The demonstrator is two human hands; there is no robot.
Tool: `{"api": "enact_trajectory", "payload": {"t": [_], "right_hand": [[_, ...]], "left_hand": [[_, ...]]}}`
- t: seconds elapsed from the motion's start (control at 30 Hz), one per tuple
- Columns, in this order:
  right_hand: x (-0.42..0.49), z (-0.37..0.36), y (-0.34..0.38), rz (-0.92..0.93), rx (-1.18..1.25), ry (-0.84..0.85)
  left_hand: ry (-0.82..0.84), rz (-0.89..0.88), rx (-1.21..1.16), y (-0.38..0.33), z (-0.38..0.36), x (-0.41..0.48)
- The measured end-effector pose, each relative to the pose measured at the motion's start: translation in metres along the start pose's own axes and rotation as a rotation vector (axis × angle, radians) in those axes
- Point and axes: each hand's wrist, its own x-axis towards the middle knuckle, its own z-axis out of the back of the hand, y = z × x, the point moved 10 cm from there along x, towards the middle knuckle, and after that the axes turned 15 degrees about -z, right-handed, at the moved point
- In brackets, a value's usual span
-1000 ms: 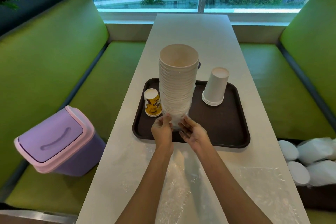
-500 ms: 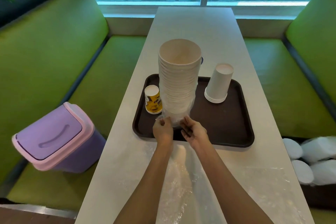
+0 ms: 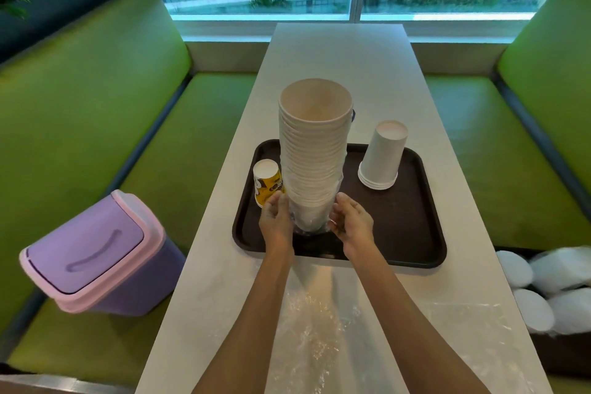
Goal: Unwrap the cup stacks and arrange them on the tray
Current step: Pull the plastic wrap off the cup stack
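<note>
The tall stack [image 3: 315, 153] of white cups stood mouth-up at the centre of the frame, its foot on the near left part of the dark tray [image 3: 415, 233]. Most of its height was bare, but clear film [image 3: 339, 183] remained gathered round the lowest cups, so its unwrapping was judged nearly complete, not finished. The left hand [image 3: 275, 222] and right hand [image 3: 351, 224] cupped the foot of the stack from either side, fingers curled round it; whether they pinched film or cup could not be told. On the tray, just left of the stack, stood an inverted yellow printed cup [image 3: 267, 184], and toward the upper right a short inverted white stack [image 3: 382, 157]; both were judged already placed. Discarded wrap [image 3: 313, 329] lay on the white table [image 3: 339, 54] at lower centre, not yet in the lilac bin [image 3: 92, 253] on the seat at lower left. Several wrapped bundles [image 3: 543, 291] lay at the lower right edge, apparently further stacks awaiting unwrapping. Substantial work was therefore judged outstanding.
</note>
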Motion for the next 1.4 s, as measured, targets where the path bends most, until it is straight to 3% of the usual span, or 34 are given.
{"api": "enact_trajectory", "payload": {"t": [0.27,0.53,0.73,0.97,1.2,1.4], "right_hand": [[0.007,-0.005,0.001,-0.005,-0.01,0.012],[0.012,-0.006,0.001,-0.033,-0.002,0.034],[0.011,-0.01,-0.007,-0.084,0.117,0.102],[0.014,-0.011,-0.008,-0.086,0.093,0.113],[0.017,-0.008,-0.003,-0.069,0.055,0.089],[0.031,0.008,-0.015,-0.111,0.025,-0.047]], "left_hand": [[-0.07,-0.002,-0.047,0.002,-0.001,0.007],[-0.04,-0.076,0.055,-0.001,-0.001,0.014],[-0.044,-0.059,-0.078,0.005,-0.007,0.002],[-0.123,-0.056,-0.166,0.011,-0.003,0.0],[-0.039,-0.154,0.061,0.005,-0.008,0.011],[0.006,-0.165,0.314,0.025,0.004,0.019]]}}
